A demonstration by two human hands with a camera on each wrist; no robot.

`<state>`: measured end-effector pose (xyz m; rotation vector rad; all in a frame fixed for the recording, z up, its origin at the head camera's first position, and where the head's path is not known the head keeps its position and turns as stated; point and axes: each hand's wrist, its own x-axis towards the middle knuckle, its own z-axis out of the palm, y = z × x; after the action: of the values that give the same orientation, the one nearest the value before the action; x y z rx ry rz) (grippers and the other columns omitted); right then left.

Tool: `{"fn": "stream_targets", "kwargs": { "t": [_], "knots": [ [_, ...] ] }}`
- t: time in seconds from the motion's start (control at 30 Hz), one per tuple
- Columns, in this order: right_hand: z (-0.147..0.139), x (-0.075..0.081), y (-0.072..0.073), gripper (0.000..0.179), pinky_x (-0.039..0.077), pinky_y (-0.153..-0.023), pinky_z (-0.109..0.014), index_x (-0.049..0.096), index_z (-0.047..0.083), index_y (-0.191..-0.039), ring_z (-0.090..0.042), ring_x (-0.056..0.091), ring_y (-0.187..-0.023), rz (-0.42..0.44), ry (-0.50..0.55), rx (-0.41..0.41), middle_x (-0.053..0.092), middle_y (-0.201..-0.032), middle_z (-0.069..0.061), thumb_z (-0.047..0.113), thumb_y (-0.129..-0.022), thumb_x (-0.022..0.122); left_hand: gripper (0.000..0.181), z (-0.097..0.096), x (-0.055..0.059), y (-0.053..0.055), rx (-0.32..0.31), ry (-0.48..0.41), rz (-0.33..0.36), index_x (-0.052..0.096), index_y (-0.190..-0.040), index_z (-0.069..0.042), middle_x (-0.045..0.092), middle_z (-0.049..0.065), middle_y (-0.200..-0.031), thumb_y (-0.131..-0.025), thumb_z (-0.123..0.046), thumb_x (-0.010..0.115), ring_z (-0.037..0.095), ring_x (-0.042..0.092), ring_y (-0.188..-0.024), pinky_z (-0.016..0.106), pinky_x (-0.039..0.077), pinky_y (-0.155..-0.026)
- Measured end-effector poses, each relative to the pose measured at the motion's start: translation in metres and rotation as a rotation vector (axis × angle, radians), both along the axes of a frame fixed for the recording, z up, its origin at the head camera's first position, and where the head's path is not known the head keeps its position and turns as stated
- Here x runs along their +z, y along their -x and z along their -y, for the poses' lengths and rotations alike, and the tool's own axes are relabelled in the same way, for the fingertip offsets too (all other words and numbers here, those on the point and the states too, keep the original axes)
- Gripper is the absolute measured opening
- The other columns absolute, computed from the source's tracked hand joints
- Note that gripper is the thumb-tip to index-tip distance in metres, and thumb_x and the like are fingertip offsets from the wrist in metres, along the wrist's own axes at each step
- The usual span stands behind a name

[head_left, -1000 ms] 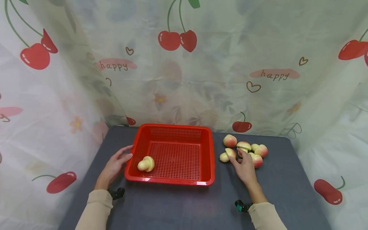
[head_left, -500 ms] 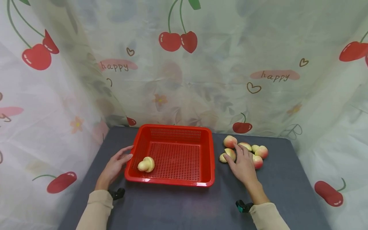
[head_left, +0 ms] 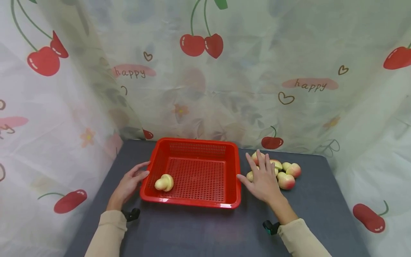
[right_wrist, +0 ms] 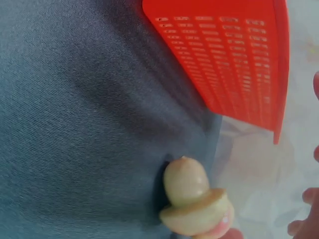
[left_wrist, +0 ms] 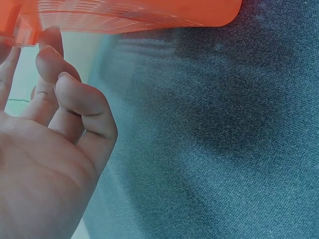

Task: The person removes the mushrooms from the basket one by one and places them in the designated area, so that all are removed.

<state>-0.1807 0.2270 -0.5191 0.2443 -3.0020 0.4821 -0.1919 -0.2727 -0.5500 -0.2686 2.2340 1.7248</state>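
In the head view my left hand [head_left: 127,185] holds the left rim of a red plastic basket [head_left: 189,205]. The left wrist view has its fingers [left_wrist: 82,94] curled below the basket's edge. One cream mushroom [head_left: 164,182] lies inside the basket, at its left front. My right hand [head_left: 264,181] is spread with nothing in it, above the mushrooms right of the basket, partly hiding them. Its thumb tip is close to the right rim. The right wrist view shows one mushroom [right_wrist: 194,199] with a pale stem and a cream and pink cap on the cloth.
Several mushrooms with reddish caps, one of them a mushroom [head_left: 287,181] near the front, are grouped on the dark grey table [head_left: 205,232]. A printed curtain [head_left: 205,89] surrounds the back and sides.
My right hand has come up off the mushroom group and moved left towards the basket, its fingers spreading. The left hand and the basket stay put; the head view has shifted slightly.
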Motion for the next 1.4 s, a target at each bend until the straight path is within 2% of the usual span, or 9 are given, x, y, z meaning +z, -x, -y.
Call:
{"fn": "stream_targets", "kwargs": {
  "t": [0.2,0.43,0.67,0.93,1.2,1.4],
  "knots": [
    [0.012,0.008,0.004,0.090,0.008,-0.122,-0.073,0.017,0.031,-0.164,-0.050,0.004,-0.157,-0.012,-0.079,0.078,0.003,-0.174,-0.013,0.073,-0.092,0.051,0.063,0.000,0.000,0.000,0.001,0.005,-0.002,0.038,-0.156,-0.028,0.059,0.017,-0.144,-0.100,-0.047,0.060,0.018,0.067,-0.112,0.041,0.058,-0.099],
    [0.027,0.014,0.009,0.089,0.012,-0.122,-0.072,0.017,0.031,-0.164,-0.048,0.008,-0.158,-0.038,-0.162,0.170,0.005,-0.174,-0.012,0.074,-0.093,0.049,0.060,0.000,-0.004,0.002,0.002,-0.016,-0.005,0.039,-0.156,-0.028,0.059,0.017,-0.143,-0.102,-0.043,0.059,0.017,0.068,-0.110,0.039,0.059,-0.096],
    [0.044,0.021,0.013,0.088,0.012,-0.123,-0.071,0.016,0.032,-0.164,-0.045,0.009,-0.158,-0.059,-0.188,0.259,0.004,-0.174,-0.011,0.074,-0.094,0.047,0.062,0.000,-0.002,0.001,-0.011,-0.009,-0.015,0.039,-0.156,-0.028,0.060,0.017,-0.143,-0.101,-0.046,0.060,0.016,0.068,-0.111,0.040,0.058,-0.098],
    [0.074,0.029,0.019,0.085,0.013,-0.124,-0.070,0.019,0.031,-0.164,-0.042,0.012,-0.159,-0.075,-0.205,0.392,0.005,-0.174,-0.010,0.073,-0.096,0.044,0.062,-0.002,0.001,-0.001,-0.007,-0.025,-0.018,0.040,-0.156,-0.027,0.060,0.017,-0.142,-0.100,-0.046,0.061,0.016,0.069,-0.109,0.036,0.059,-0.095],
    [0.101,0.038,0.027,0.085,0.015,-0.124,-0.069,0.016,0.032,-0.164,-0.040,0.013,-0.159,-0.065,-0.201,0.448,0.003,-0.174,-0.008,0.075,-0.096,0.042,0.063,-0.001,-0.001,0.000,-0.007,-0.016,-0.015,0.039,-0.156,-0.027,0.059,0.017,-0.144,-0.100,-0.047,0.060,0.016,0.068,-0.111,0.037,0.058,-0.097],
    [0.117,0.048,0.036,0.088,0.015,-0.125,-0.067,0.012,0.034,-0.165,-0.037,0.011,-0.160,-0.034,-0.239,0.480,0.001,-0.174,-0.006,0.078,-0.094,0.039,0.063,0.000,0.000,-0.001,-0.010,-0.013,-0.018,0.038,-0.156,-0.027,0.059,0.017,-0.145,-0.100,-0.047,0.060,0.016,0.068,-0.113,0.039,0.058,-0.099]
  ]
}}
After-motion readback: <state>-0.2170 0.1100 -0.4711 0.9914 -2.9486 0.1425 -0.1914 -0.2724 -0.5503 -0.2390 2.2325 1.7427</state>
